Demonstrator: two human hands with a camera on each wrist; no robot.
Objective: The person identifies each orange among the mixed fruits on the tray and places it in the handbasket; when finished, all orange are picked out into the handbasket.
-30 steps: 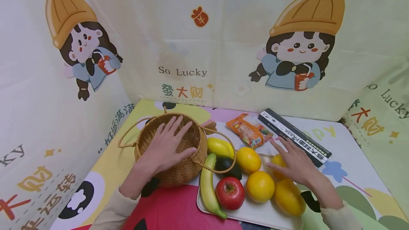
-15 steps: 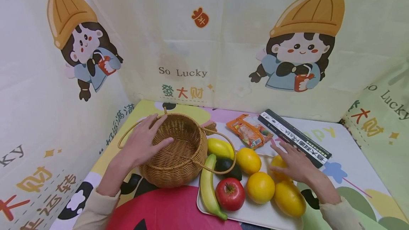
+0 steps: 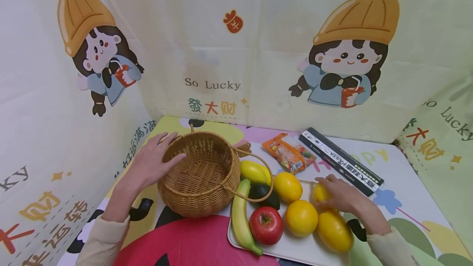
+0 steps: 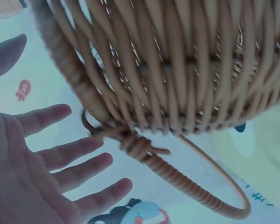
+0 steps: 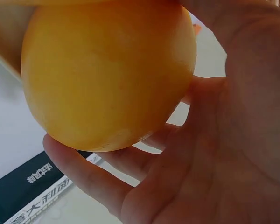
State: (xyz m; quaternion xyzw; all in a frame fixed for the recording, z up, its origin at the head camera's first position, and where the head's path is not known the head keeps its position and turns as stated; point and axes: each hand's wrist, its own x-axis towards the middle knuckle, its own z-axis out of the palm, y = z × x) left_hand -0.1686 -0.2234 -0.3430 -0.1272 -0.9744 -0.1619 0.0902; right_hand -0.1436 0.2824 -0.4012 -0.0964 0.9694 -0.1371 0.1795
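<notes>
A woven wicker basket [image 3: 201, 200] stands on the table, tilted a little toward me. My left hand [image 3: 149, 163] is at its left rim with fingers spread; in the left wrist view, the fingertips lie near the joint of the looped handle [image 4: 186, 186]. My right hand [image 3: 343, 194] is over the far right of the tray. Its thumb and fingers curve round an orange [image 5: 107, 79], which hides part of the fingers in the right wrist view. Just nearer to me lies an oval yellow fruit [image 3: 334, 231].
A white tray [image 3: 284, 253] bears a banana [image 3: 240, 212], a red apple [image 3: 266, 225], a dark avocado [image 3: 271, 200] and two more oranges [image 3: 301, 218]. A yellow fruit [image 3: 255, 171] sits beside the basket. Behind lie an orange packet [image 3: 288, 153] and a black pasta box [image 3: 341, 161].
My left hand has moved left from above the basket's opening to its left rim. My right hand has lowered, and its fingers have closed round the orange.
</notes>
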